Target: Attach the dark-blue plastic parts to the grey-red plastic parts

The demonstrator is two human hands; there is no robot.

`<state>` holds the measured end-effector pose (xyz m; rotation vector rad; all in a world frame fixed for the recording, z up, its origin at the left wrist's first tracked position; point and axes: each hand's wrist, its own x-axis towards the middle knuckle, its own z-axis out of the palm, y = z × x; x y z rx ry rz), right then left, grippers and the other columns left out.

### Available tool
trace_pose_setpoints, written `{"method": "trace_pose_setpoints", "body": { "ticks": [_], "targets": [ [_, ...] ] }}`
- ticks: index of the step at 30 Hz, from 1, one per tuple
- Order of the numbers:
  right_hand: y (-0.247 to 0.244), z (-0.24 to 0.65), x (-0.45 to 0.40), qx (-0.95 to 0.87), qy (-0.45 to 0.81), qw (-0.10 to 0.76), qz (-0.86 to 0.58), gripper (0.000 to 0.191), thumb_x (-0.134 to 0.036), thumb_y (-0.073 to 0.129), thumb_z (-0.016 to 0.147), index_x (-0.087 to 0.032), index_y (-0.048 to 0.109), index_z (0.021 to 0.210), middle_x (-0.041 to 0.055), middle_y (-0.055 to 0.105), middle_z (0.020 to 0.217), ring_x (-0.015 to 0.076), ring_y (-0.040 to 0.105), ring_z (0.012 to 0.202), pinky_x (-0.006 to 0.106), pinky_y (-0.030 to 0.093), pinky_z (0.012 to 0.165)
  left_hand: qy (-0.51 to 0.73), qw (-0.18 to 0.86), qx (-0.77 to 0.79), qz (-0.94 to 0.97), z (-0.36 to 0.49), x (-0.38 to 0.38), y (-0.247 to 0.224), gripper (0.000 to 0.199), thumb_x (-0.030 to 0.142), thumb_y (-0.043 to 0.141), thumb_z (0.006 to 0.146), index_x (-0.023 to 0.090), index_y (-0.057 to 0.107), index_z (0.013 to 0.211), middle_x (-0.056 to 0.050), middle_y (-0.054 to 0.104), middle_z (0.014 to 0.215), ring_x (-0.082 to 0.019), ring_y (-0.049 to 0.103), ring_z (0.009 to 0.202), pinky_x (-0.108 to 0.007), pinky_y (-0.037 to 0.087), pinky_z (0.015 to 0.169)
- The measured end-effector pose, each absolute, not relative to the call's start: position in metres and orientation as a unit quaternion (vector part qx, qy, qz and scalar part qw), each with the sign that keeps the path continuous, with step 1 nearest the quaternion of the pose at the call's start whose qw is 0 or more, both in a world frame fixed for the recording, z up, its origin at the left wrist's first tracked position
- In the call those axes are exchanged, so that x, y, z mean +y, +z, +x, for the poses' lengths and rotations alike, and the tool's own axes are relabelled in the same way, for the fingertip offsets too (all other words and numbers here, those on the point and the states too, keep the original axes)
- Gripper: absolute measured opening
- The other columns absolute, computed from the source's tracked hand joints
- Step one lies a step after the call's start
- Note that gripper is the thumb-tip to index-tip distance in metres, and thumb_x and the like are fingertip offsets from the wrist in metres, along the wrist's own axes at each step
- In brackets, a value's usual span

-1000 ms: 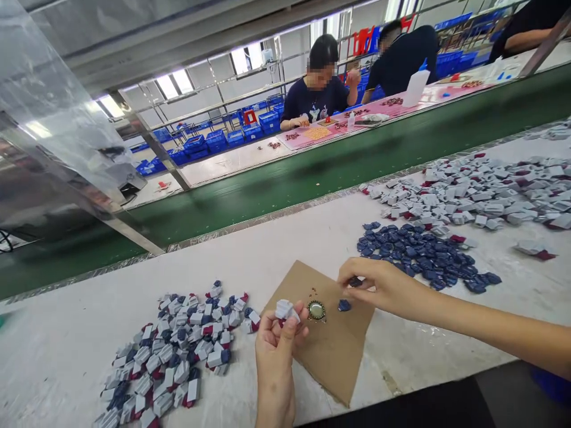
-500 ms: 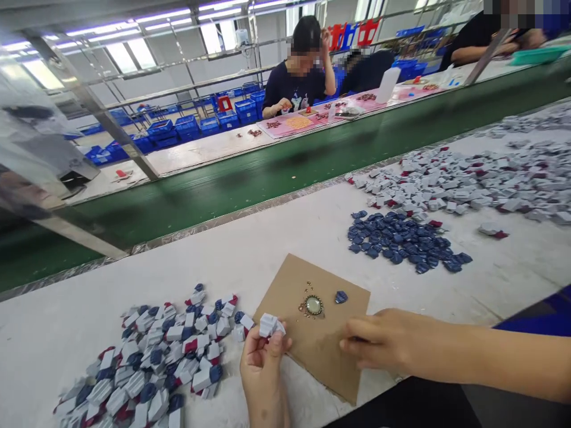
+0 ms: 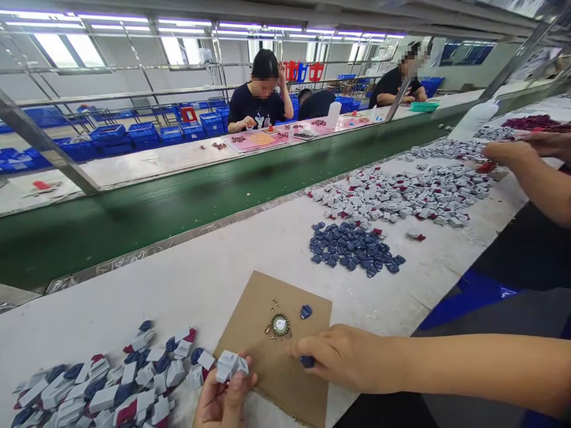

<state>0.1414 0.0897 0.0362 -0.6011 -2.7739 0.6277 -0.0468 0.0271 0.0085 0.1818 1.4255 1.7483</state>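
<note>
Working with the left hand (image 3: 223, 398) and the right hand (image 3: 343, 356) over a white table (image 3: 191, 267), facing a green strip (image 3: 187, 199) running well beyond all the fingers. Facing also, past that strip, a seated person (image 3: 243, 110) wearing a dark shirt, its chest print (image 3: 260, 119) too small to read. Looking out on a broad pale heap (image 3: 410, 193) far ahead of the right fingers, and having a mixed heap (image 3: 111, 383) of white, blue and maroon pieces just left of the left fingers. Reaching over a brown cardboard square (image 3: 279, 362), and seeing a dark-blue heap (image 3: 352, 249) beyond the right fingers. Pinching a pale block (image 3: 228, 364) between left thumb and fingers. Curling the right fingers narrowly around a dark-blue piece (image 3: 307, 361), partly hidden by them. Seeing a round pale disc (image 3: 280, 324) with a dark beaded rim just ahead of the right fingertips, a loose blue piece (image 3: 306, 311) near it, and tiny bits (image 3: 274, 302) around the disc.
</note>
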Motion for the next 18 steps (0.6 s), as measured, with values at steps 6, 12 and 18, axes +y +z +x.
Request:
{"method": "trace_pose_setpoints", "body": {
  "ticks": [6,12,18],
  "targets": [
    [0.033,0.141,0.09,-0.931,0.262,0.168,-0.189,0.033,-0.017,0.03,0.093,-0.018,0.057,0.112,0.0116,0.059,0.116,0.0166,0.06,0.096,0.026,0.049,0.078,0.678,0.458,0.571,0.064,-0.049,0.024,0.013,0.035,0.035,0.084,0.044,0.016,0.069,0.069,-0.003,0.071,0.069,-0.015,0.066,0.066,-0.017,0.054,0.052],
    [0.028,0.135,0.094,-0.871,0.343,0.23,-0.266,0.031,-0.013,0.039,0.089,-0.021,0.057,0.114,0.0096,0.052,0.105,0.0098,0.057,0.075,0.023,0.049,0.065,0.685,0.464,0.558,0.063,-0.046,0.022,0.018,0.032,0.034,0.083,0.047,0.016,0.07,0.071,-0.003,0.07,0.069,-0.013,0.064,0.066,-0.018,0.053,0.053],
    [0.035,0.128,0.099,-0.859,0.338,0.222,-0.316,0.027,-0.016,0.047,0.087,-0.021,0.057,0.111,0.0061,0.064,0.094,0.0122,0.061,0.075,0.022,0.052,0.06,0.686,0.479,0.543,0.07,-0.045,0.019,0.017,0.03,0.034,0.081,0.051,0.017,0.07,0.073,-0.003,0.071,0.07,-0.012,0.063,0.064,-0.018,0.053,0.056]
  ]
}}
